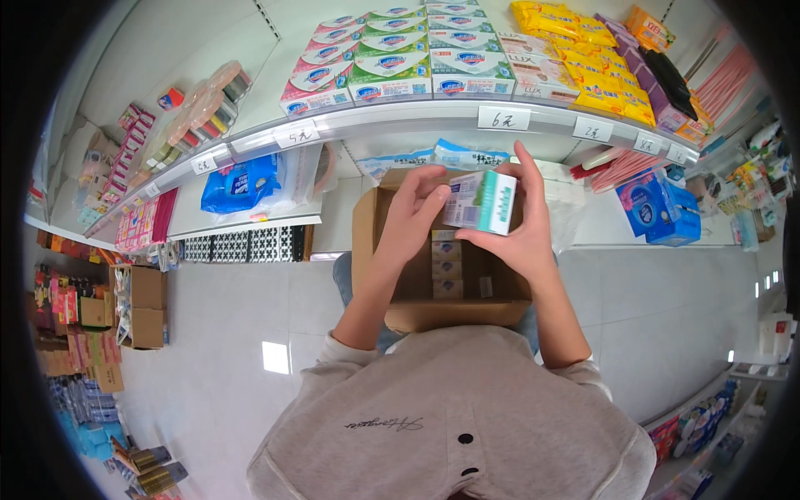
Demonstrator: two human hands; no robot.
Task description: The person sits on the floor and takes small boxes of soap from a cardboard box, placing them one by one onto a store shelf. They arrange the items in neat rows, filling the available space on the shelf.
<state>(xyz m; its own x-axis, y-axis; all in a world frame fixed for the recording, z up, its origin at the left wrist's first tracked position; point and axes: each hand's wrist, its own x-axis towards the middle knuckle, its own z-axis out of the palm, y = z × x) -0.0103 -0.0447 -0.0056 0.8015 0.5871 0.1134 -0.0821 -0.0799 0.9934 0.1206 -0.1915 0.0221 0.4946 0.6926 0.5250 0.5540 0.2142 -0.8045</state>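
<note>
My right hand (530,228) grips a white and green soap box (469,203), with the thumb below it and the fingers behind its far side. The box is tilted, and one end with a barcode faces up to the right. My left hand (409,215) is at the box's left end, fingers curled and thumb tip against or just beside its edge; whether it grips cannot be told. Under both hands stands an open cardboard carton (459,310). Inside the carton, several soap boxes (447,270) lie in a row, and a small white piece (486,287) lies to their right.
Above the carton runs a shelf edge (400,119) with price tags. Safeguard soap boxes (390,69), Lux boxes (539,69) and yellow packs (597,69) stand on it. Blue tissue packs (240,182) lie on the lower shelf. Another cardboard box (147,306) stands on the floor at left.
</note>
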